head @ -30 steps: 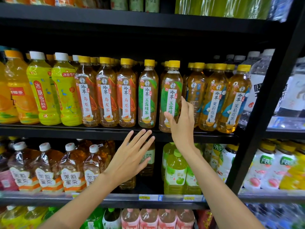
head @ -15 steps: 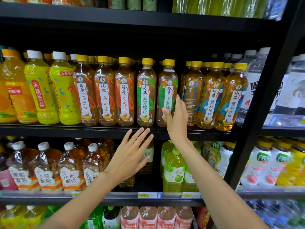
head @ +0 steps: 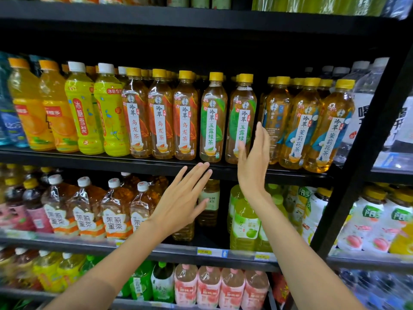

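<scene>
On the upper shelf (head: 67, 155), three oolong tea bottles (head: 161, 117) stand side by side, with two jade-dew tea bottles (head: 212, 121) to their right and the jasmine tea bottles (head: 301, 126) further right, more bottles lined up behind each. The right hand (head: 252, 166) is raised before the right-hand jade-dew bottle. The left hand (head: 183, 202) sits lower and to its left, in front of bottles standing on the lower shelf (head: 183, 252).

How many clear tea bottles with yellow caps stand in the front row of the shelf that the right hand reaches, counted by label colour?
Orange label: 3
Green label: 2
Blue label: 3
Total: 8
</scene>
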Tool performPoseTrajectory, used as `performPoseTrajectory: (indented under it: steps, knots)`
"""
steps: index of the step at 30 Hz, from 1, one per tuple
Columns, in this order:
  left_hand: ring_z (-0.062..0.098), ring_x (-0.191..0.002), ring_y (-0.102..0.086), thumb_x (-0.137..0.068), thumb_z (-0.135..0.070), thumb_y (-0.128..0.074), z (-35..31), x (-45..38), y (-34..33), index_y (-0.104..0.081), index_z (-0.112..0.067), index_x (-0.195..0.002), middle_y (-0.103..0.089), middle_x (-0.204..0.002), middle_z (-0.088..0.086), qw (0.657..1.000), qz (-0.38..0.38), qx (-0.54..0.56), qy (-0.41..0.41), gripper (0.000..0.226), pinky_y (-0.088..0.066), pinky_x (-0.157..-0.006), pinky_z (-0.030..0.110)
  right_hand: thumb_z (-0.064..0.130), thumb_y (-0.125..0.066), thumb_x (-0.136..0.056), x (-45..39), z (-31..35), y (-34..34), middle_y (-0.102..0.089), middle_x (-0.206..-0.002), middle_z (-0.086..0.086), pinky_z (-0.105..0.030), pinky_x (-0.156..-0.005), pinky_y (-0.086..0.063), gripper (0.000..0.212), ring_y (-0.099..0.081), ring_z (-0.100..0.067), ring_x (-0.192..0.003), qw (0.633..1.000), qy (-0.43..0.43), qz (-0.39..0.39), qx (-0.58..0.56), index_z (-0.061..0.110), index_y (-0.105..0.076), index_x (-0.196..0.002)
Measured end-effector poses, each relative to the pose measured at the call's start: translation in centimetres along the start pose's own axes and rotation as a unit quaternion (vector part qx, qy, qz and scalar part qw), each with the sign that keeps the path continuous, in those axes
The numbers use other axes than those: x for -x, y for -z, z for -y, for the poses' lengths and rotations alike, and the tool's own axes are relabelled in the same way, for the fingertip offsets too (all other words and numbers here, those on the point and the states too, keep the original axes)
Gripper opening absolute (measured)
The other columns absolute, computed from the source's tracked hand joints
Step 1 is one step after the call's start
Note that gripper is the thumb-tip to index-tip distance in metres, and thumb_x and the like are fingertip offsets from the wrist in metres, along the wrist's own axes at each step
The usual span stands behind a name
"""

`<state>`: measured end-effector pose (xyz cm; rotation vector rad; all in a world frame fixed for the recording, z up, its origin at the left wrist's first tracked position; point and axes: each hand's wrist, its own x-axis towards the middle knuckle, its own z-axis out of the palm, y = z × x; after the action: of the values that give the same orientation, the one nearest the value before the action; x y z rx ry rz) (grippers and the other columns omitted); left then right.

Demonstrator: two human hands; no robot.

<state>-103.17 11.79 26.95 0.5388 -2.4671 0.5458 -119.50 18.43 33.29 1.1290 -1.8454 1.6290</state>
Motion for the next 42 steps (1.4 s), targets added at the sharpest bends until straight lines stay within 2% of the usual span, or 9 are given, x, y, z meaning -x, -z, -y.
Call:
performPoseTrajectory:
  steps: [2, 4, 11, 14, 17, 22, 27, 36, 42]
  knots:
    - [0.018, -0.141, -0.027, -0.093, -0.042, -0.036, 0.9, 1.8, 0.9, -0.035, -0.009, -0.144, -0.031, -0.153, 0.007, 0.999, -0.008, 0.003, 0.035, 0.061, -0.019, -0.114, 0.038, 0.014, -0.048, -0.097, 2.3, 0.7, 0.2, -0.042, -0.14, -0.011, 0.0, -0.104, -0.013, 0.044, -0.035, -0.015, -0.131, 0.997, 0.07, -0.045, -0.004, 0.005, -0.04, -0.138]
    - [0.021, -0.139, -0.032, -0.094, -0.039, -0.037, 2.1, 4.3, 1.7, -0.041, -0.006, -0.141, -0.036, -0.15, 0.009, 0.997, -0.002, -0.013, 0.072, 0.058, -0.024, -0.112, 0.04, 0.011, -0.048, -0.096, 5.2, 1.3, -0.4, -0.051, -0.132, -0.011, -0.007, -0.107, -0.021, 0.034, -0.042, -0.015, -0.125, 0.99, 0.135, -0.009, -0.031, 0.001, -0.051, -0.128]
    - [0.027, -0.124, -0.052, -0.093, -0.038, -0.034, 6.9, 17.6, 5.7, -0.055, 0.001, -0.129, -0.055, -0.134, 0.014, 0.957, 0.075, -0.105, 0.261, 0.057, -0.029, -0.108, 0.04, 0.031, -0.033, -0.096, 14.9, 5.7, -8.4, -0.051, -0.136, -0.006, -0.013, -0.11, -0.016, 0.044, -0.033, -0.011, -0.131, 0.925, 0.218, 0.288, -0.118, 0.007, -0.057, -0.125]
    - [0.032, -0.115, -0.059, -0.092, -0.035, -0.037, 8.3, 24.3, 8.4, -0.059, 0.005, -0.121, -0.06, -0.125, 0.019, 0.924, 0.08, -0.148, 0.344, 0.055, -0.036, -0.105, 0.041, 0.04, -0.027, -0.096, 19.8, 9.6, -12.1, -0.044, -0.144, -0.003, -0.023, -0.114, -0.018, 0.053, -0.028, -0.012, -0.136, 0.875, 0.255, 0.385, -0.148, 0.009, -0.05, -0.134]
    - [0.033, -0.11, -0.062, -0.1, -0.041, -0.023, 9.2, 30.5, 11.6, -0.062, 0.005, -0.117, -0.063, -0.119, 0.019, 0.889, 0.103, -0.194, 0.403, 0.063, -0.042, -0.1, 0.043, 0.046, -0.022, -0.098, 24.6, 14.1, -14.5, -0.043, -0.145, -0.004, -0.023, -0.115, -0.012, 0.058, -0.028, -0.016, -0.137, 0.812, 0.307, 0.459, -0.188, 0.01, -0.047, -0.137]
    - [0.036, -0.111, -0.06, -0.09, -0.038, -0.038, 10.4, 39.3, 16.8, -0.059, 0.007, -0.119, -0.062, -0.12, 0.021, 0.828, 0.155, -0.243, 0.481, 0.057, -0.048, -0.096, 0.047, 0.03, -0.035, -0.096, 31.1, 21.4, -17.2, -0.052, -0.136, -0.009, -0.038, -0.112, -0.029, 0.046, -0.039, -0.021, -0.131, 0.733, 0.386, 0.497, -0.258, 0.005, -0.054, -0.128]
    - [0.029, -0.113, -0.06, -0.089, -0.042, -0.047, 12.3, 46.2, 20.7, -0.059, 0.001, -0.122, -0.062, -0.122, 0.016, 0.76, 0.191, -0.306, 0.541, 0.056, -0.045, -0.098, 0.044, 0.028, -0.039, -0.094, 36.0, 28.3, -20.2, -0.054, -0.133, -0.009, -0.024, -0.112, -0.019, 0.043, -0.043, -0.02, -0.128, 0.689, 0.432, 0.506, -0.29, 0.005, -0.055, -0.127]
    - [0.028, -0.119, -0.056, -0.093, -0.046, -0.028, 20.6, 61.2, 26.1, -0.051, -0.001, -0.132, -0.056, -0.131, 0.016, 0.699, 0.204, -0.306, 0.613, 0.064, -0.041, -0.105, 0.044, 0.041, -0.026, -0.092, 45.5, 40.1, -29.3, -0.047, -0.139, -0.006, -0.032, -0.115, -0.024, 0.058, -0.037, -0.018, -0.133, 0.659, 0.426, 0.548, -0.289, 0.008, -0.048, -0.135]
    - [0.03, -0.118, -0.056, -0.09, -0.043, -0.047, 27.5, 68.5, 27.9, -0.053, -0.001, -0.129, -0.057, -0.129, 0.017, 0.676, 0.215, -0.293, 0.641, 0.057, -0.036, -0.104, 0.042, 0.027, -0.044, -0.091, 50.3, 46.0, -35.7, -0.052, -0.135, -0.012, -0.014, -0.108, -0.009, 0.047, -0.044, -0.024, -0.129, 0.668, 0.4, 0.573, -0.257, 0.004, -0.052, -0.131]
